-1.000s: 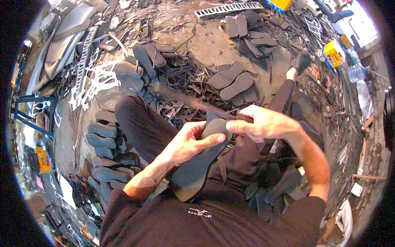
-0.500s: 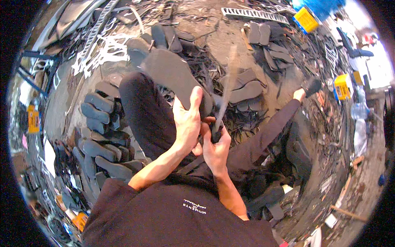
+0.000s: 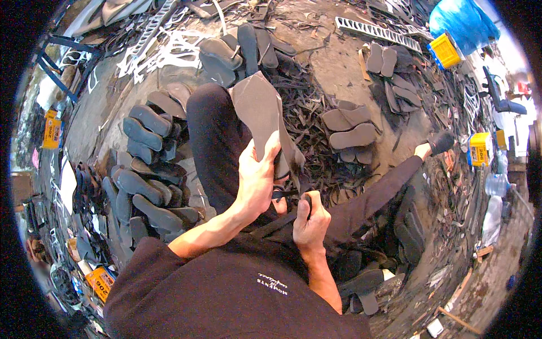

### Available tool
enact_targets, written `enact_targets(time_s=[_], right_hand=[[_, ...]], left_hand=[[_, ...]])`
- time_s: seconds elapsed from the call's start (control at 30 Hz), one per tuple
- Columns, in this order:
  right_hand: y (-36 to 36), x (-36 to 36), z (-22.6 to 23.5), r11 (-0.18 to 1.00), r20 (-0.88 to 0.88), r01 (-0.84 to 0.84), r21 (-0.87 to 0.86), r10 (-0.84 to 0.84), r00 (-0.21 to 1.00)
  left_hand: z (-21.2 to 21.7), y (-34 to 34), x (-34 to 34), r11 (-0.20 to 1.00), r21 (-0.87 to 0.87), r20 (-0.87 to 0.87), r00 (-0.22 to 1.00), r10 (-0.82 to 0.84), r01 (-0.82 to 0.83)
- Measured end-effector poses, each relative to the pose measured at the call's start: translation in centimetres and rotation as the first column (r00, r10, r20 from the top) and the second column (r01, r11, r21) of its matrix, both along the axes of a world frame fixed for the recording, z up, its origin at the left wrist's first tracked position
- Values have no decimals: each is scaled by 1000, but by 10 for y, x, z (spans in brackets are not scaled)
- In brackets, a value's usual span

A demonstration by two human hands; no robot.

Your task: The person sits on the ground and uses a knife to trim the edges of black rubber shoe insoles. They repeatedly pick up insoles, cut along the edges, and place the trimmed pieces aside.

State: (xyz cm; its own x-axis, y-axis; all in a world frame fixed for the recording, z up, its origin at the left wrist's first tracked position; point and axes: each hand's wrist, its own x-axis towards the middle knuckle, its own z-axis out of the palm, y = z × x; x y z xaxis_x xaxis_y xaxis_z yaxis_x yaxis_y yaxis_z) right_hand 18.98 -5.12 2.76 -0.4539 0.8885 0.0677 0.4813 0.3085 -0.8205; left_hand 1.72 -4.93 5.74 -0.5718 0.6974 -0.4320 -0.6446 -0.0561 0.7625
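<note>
My left hand (image 3: 257,178) grips a grey rubber shoe sole (image 3: 261,113) near its lower end, holding it upright over my left knee. My right hand (image 3: 310,217) is closed around a dark-handled tool (image 3: 291,195) just below the sole's lower edge, close to my left hand. The tool's tip is hidden between the hands. I sit on the ground in dark trousers, my right leg (image 3: 389,181) stretched out to the right.
A heap of dark cut soles (image 3: 144,175) lies at my left. More soles (image 3: 350,127) and rubber offcuts (image 3: 307,107) cover the ground ahead. Yellow boxes (image 3: 446,51) and a blue bag (image 3: 460,22) stand at the far right.
The sole has swung from lying flat across my lap to standing upright over my left knee. My right hand has dropped below it and closed on the tool.
</note>
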Motion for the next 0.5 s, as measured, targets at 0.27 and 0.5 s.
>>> enact_targets(time_s=[0.27,0.5], right_hand=[[32,-30,42,824,-9,-121,-553,139,990],[81,-93,-14,930,-223,-137,-342,61,973]], left_hand=[[-14,-19,-12,998,-50,-45,999,-27,24],[7,-34,-10,977,-49,52,978,-204,207]])
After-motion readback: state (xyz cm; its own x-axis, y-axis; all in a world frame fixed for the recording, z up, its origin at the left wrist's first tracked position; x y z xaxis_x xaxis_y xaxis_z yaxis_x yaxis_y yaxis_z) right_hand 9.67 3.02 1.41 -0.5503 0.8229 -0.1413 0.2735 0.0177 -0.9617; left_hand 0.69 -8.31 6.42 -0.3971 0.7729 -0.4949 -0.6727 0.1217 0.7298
